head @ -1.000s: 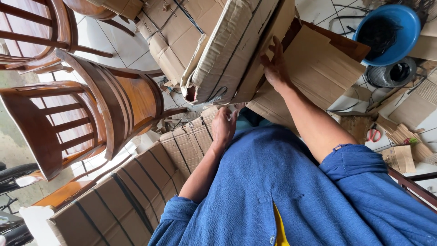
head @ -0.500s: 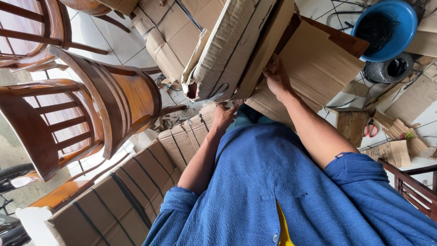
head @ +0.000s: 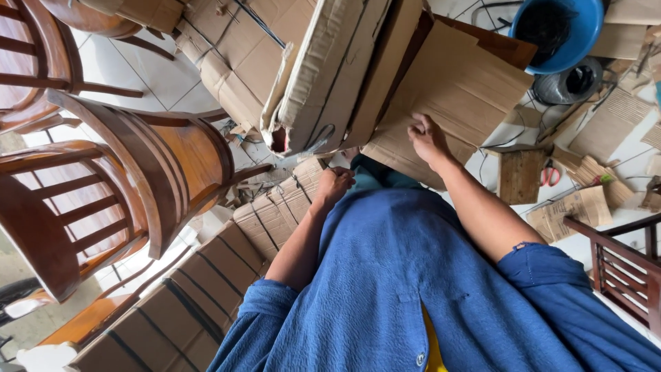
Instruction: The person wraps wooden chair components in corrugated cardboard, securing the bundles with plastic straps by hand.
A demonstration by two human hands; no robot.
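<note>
While both hands sit at the near edge of the cardboard, the right hand is the one on it.

Its fingers are curled and pressed down onto the flat sheet, which spreads from the knuckles toward 1 o'clock; whether they pinch an edge I cannot tell. Left hand is loosely clenched at 8 o'clock of the right, just under the wrapped bundle, touching or nearly touching a strapped carton. Bundle's long axis runs from 7 to 1 o'clock, alongside the sheet's left edge. Room is tight: stacked chairs crowd 9 o'clock, a blue tub sits at 2 o'clock, scraps and red scissors lie at 3 o'clock.
</note>
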